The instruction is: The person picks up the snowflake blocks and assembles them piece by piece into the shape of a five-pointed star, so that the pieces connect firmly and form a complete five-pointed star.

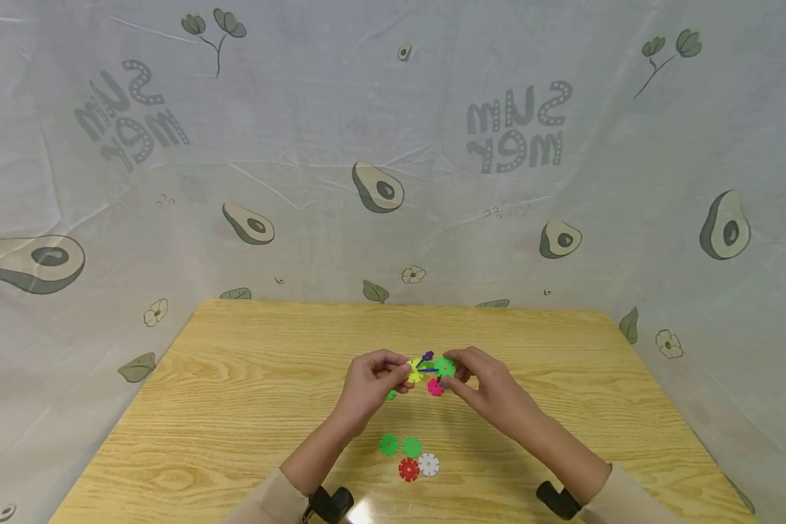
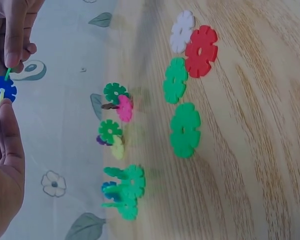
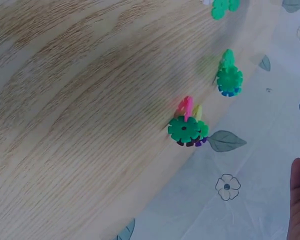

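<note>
A wooden table (image 1: 236, 407) carries two green discs (image 1: 399, 445), a white disc (image 1: 429, 463) and a red disc (image 1: 409, 470) near its near edge; an avocado-print cloth (image 1: 380, 189) hangs behind.

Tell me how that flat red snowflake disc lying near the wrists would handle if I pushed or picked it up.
The red disc lies flat on the wooden table, so a push would probably slide it, not roll it. It looks thin and light, likely stiff plastic. Its edge touches the white disc, so a push might nudge that too; pinching its notched rim seems easiest.
</note>
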Tool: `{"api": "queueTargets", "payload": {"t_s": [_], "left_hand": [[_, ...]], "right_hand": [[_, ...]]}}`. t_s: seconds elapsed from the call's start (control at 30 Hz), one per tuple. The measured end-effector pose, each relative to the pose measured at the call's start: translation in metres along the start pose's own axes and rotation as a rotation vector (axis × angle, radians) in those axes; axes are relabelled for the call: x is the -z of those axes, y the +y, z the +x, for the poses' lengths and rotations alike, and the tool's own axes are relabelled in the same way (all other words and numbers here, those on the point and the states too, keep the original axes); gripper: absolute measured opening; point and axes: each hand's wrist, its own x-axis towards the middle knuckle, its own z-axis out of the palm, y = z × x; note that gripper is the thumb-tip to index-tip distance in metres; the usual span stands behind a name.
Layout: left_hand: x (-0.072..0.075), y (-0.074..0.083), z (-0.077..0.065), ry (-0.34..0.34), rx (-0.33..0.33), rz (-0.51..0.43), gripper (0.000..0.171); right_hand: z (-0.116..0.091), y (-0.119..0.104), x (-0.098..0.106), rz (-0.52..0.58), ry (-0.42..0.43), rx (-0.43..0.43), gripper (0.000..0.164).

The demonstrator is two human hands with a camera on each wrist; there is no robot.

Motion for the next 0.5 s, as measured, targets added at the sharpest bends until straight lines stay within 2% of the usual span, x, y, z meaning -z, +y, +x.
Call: {"api": "queueTargets", "payload": {"t_s": [0.3, 0.5], "left_hand": [[-0.0028, 0.0024, -0.0033, -0.001, 0.033, -0.061, 0.019], [-0.0039, 0.0044, -0.0054, -0.001, 0.041, -0.090, 0.018]], "right_hand": [[-0.0024, 0.0001, -0.0009, 0.028, 0.098, 0.059, 0.034], [-0.0013, -0.0011, -0.0003, 0.038, 0.093, 0.068, 0.033]]}}
